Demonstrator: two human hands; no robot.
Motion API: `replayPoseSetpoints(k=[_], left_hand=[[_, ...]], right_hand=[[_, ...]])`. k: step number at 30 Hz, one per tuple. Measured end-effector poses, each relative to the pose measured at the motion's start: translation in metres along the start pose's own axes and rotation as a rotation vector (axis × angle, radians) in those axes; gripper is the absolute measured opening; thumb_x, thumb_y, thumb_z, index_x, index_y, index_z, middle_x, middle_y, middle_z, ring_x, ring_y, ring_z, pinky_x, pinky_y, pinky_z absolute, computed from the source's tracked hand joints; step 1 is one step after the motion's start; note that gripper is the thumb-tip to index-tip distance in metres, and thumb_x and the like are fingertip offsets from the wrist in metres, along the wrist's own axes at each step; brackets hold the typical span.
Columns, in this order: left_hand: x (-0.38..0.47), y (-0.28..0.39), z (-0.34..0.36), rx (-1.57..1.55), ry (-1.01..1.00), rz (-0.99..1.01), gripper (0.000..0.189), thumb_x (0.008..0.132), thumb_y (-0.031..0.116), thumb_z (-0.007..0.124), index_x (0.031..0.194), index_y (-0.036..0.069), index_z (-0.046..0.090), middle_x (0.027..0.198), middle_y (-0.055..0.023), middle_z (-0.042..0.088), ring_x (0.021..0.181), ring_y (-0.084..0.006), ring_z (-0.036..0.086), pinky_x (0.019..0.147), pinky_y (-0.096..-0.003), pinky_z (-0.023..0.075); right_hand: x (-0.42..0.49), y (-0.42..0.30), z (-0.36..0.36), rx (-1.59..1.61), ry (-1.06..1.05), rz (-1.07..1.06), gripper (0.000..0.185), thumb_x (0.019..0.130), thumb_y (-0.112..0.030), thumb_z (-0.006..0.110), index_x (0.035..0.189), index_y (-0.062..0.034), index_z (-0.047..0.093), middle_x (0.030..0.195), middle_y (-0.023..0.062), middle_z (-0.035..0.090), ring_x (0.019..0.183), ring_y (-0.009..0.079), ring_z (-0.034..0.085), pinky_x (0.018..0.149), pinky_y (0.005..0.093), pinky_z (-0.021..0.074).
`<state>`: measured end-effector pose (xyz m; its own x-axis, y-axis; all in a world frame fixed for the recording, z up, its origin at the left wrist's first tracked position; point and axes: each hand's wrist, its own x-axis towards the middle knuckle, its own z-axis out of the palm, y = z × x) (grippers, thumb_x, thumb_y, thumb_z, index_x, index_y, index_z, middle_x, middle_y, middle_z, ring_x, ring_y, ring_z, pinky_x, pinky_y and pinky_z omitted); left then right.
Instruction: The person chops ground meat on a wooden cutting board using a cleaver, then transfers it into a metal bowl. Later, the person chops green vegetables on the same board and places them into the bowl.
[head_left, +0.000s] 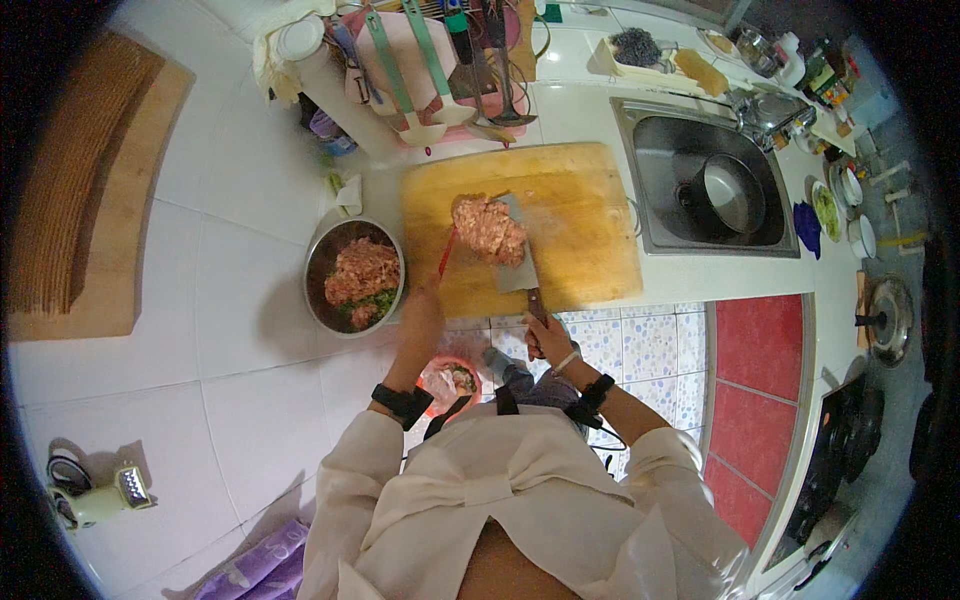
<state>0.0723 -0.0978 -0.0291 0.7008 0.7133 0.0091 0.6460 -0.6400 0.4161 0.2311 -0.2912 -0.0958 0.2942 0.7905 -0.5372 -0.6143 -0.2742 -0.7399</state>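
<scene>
A lump of minced meat (487, 229) lies on the blade of a cleaver (517, 279), over the wooden cutting board (592, 255). My right hand (553, 341) grips the cleaver's dark handle at the board's front edge. My left hand (421, 319), slightly blurred, holds a thin red utensil (448, 253) whose far end reaches the meat's left side; its exact kind is unclear. Left of the board stands a metal bowl (309, 289) with more minced meat (360, 270) and chopped greens (384, 303) inside.
A steel sink (660, 232) holding a round pot (731, 195) is right of the board. Spatulas and ladles (420, 97) hang behind it. A scrap of white and green vegetable (349, 195) lies behind the bowl. Below the counter is a red bin (450, 386). A lidded pan (892, 319) sits far right.
</scene>
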Motion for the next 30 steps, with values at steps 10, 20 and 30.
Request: replayPoseSetpoints(k=[10,20,30], left_hand=[[-0.013,0.039,-0.035,0.117,-0.140,-0.089,0.052,0.077,-0.002,0.046,0.128,0.007,0.043,0.091,-0.0230,0.052,0.082,-0.0377,0.055,0.067,-0.0451,0.0463],[-0.069,0.016,-0.094,0.132,0.372,-0.173,0.058,0.077,-0.001,0.048,0.133,0.011,0.037,0.088,-0.0187,0.051,0.081,-0.0336,0.053,0.068,-0.0407,0.0444],[-0.151,-0.046,-0.109,0.007,0.445,-0.636,0.048,0.080,0.000,0.046,0.127,0.009,0.043,0.088,-0.0173,0.052,0.081,-0.0340,0.052,0.069,-0.0436,0.0431]], right_hand=[[-0.018,-0.036,-0.012,-0.012,-0.080,0.174,0.027,0.090,-0.033,0.053,0.095,-0.0067,0.050,0.056,-0.0013,0.038,0.038,0.0098,0.034,0.037,0.0267,0.0340],[-0.016,-0.113,0.060,-0.440,-0.251,-0.068,0.031,0.087,-0.034,0.056,0.100,-0.0072,0.049,0.057,0.0020,0.045,0.040,0.0093,0.042,0.037,0.0269,0.0388],[0.034,-0.085,0.166,-1.387,-0.152,-0.755,0.036,0.082,-0.020,0.056,0.115,-0.0049,0.050,0.086,0.0194,0.060,0.076,0.0366,0.058,0.066,0.0415,0.0456]])
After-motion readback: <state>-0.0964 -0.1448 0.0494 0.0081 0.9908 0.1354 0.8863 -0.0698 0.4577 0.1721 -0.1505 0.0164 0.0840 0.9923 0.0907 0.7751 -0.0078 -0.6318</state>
